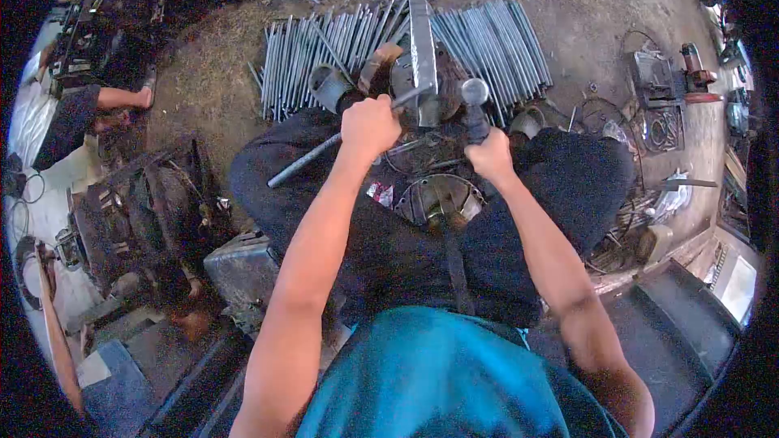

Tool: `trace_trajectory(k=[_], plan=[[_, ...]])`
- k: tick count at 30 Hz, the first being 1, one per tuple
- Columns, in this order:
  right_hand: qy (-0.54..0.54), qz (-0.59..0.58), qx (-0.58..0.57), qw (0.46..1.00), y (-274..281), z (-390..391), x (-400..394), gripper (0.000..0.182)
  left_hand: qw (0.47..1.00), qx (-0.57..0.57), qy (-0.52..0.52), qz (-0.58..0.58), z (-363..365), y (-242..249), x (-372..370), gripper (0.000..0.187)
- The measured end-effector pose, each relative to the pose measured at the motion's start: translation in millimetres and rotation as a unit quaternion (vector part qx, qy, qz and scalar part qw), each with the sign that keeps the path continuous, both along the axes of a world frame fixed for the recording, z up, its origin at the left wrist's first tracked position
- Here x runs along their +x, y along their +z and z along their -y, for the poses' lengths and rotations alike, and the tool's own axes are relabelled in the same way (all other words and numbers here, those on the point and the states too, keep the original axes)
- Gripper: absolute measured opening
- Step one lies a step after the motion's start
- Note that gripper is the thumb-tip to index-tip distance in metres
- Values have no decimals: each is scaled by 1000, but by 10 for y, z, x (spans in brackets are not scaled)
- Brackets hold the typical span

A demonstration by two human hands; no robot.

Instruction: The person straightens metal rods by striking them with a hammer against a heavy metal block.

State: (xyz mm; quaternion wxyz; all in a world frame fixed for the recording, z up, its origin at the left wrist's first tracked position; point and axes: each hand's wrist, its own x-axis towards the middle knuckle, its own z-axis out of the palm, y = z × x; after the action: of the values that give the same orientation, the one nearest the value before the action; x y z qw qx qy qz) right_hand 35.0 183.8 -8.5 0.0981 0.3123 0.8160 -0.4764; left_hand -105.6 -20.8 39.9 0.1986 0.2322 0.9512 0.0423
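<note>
My left hand (369, 125) is closed around a long grey metal rod (304, 161) that slants from lower left up toward a steel block (423, 53) standing on the ground between my knees. My right hand (490, 155) grips the dark handle of a hammer (474, 96), its rounded head raised beside the block. Both hands sit just above my dark-trousered legs. A round metal ring part (438, 197) lies below the hands, between my thighs.
A row of several grey metal rods (495, 40) lies on the dirt floor beyond the block. A short metal pipe piece (327, 83) rests at their left. Another person's arm (122, 97) shows at far left. Scrap metal and a grinder (696, 73) sit at right.
</note>
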Motion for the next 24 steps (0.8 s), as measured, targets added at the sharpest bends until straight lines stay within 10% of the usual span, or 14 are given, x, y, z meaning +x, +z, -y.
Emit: trace_trajectory(k=[9,15,19,21,24], plan=[[-111,86,-274,952,305,-215,-182,7,997,44,-11,-70,-62,-106,73,34],[2,-257,-244,935,1871,-500,-785,23,995,57,-7,-76,-45,-65,106,36],[54,-494,-260,828,2713,-476,-1060,23,996,54,-6,-73,-30,-85,99,35],[59,-558,-300,772,2744,-351,-1100,23,997,48,-4,-62,-35,-60,88,36],[42,-476,-182,859,1928,-265,-900,23,998,42,1,-48,-40,-50,86,34]])
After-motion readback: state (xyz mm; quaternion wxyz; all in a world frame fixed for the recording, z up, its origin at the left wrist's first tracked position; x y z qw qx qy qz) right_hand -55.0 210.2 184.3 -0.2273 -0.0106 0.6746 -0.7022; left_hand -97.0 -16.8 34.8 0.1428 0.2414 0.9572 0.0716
